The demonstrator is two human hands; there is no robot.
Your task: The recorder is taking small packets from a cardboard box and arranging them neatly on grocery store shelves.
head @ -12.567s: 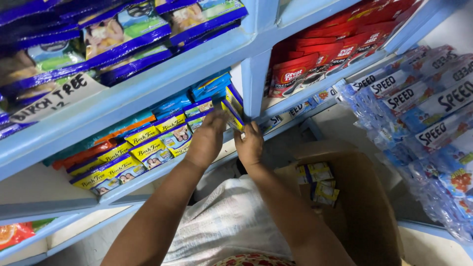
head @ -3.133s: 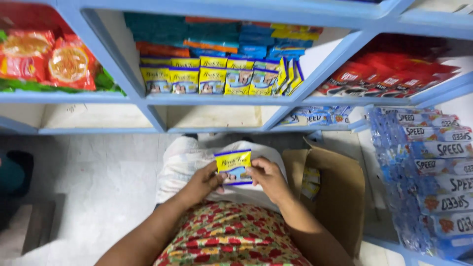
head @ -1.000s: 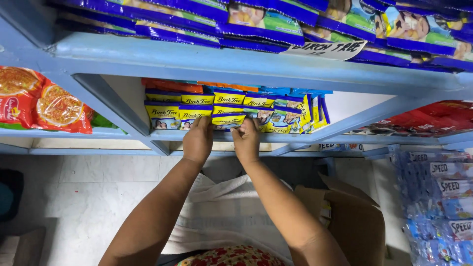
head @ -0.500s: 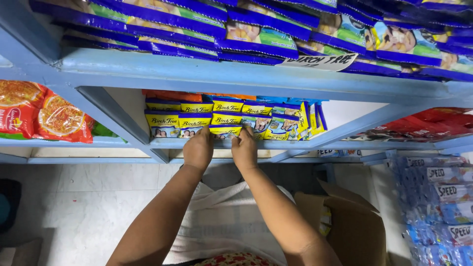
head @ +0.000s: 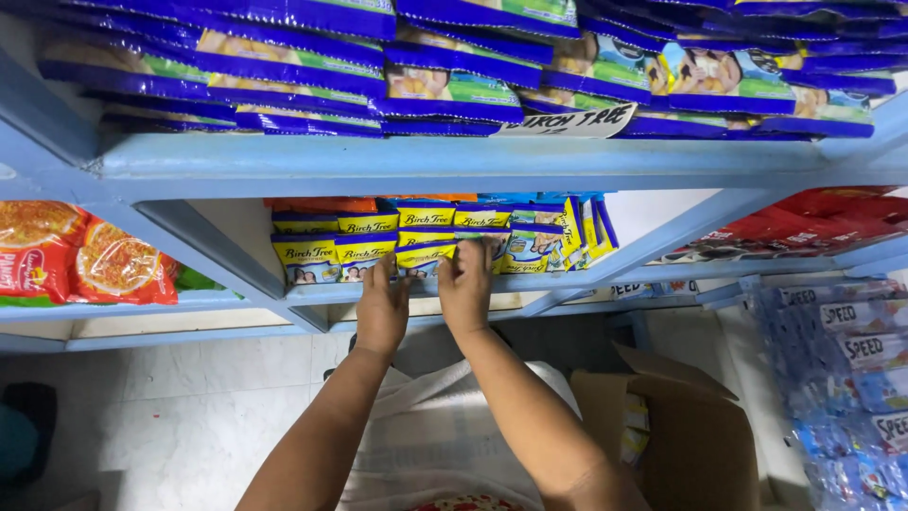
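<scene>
My left hand [head: 382,310] and my right hand [head: 466,284] both reach into a middle compartment of a pale blue shelf unit [head: 445,163]. Between them they press a yellow-and-blue sachet packet [head: 427,255] into the front row of matching packets [head: 340,254]. My fingers rest on its front edge and partly hide it. More of the same packets stand on edge at the right end of the row [head: 586,225]. Orange packets [head: 312,203] lie behind the row.
Blue-and-green packets [head: 454,85] fill the shelf above. Red-orange noodle packs [head: 85,265] lie in the left compartment, red packs [head: 823,222] at right. An open cardboard box [head: 681,435] and a white bag [head: 445,435] sit on the floor below. Hanging blue sachet strips [head: 851,378] are at far right.
Since three seconds ago I lifted the packet from my lap up to the shelf. Over the last second my hands have stayed at the front row, pushing it in.
</scene>
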